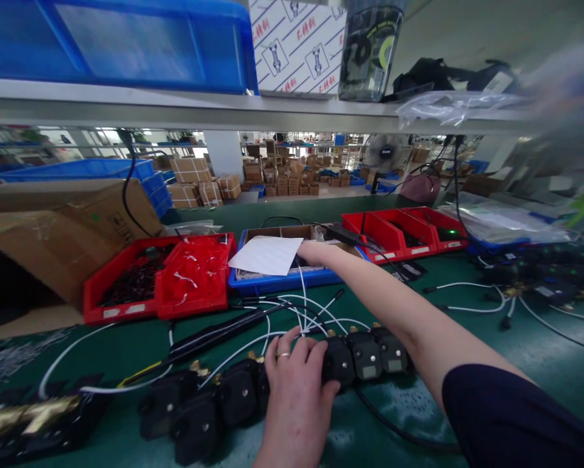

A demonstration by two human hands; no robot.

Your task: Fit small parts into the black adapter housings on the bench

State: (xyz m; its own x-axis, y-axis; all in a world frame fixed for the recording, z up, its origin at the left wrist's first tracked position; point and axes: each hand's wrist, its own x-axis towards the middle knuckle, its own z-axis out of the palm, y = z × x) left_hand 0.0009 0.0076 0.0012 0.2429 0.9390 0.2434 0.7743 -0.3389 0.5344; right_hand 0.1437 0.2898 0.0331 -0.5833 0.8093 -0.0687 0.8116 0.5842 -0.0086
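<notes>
Nearest the camera, the dark-sleeved right arm (418, 325) stretches forward across the green bench mat (516, 364) to the blue plastic tray (282, 281), which holds brown cardboard compartments and a loose white paper sheet (267, 255). The right hand (316, 252) reaches in beside the sheet; its fingers lie behind the paper and the tray edge, so I cannot tell whether it is open or closed on anything.

The left hand (296, 377), a ring on one finger, lies palm down with fingers spread over the row of black plastic adapter blocks (364, 354) at the front of the mat, pressing rather than gripping. These blocks look rigid, light and smooth; judged from their shape, the flat sides offer the safest hold, clear of the small brass fittings on top. The thin white cables (292, 312) trailing from them appear limp and prone to snag when a block is lifted.

To the left, two red plastic bins (194, 305) hold dark parts and white ties too small to identify. The upper right corner is blurred, and the blocks at the lower left edge are smeared and cut off.
</notes>
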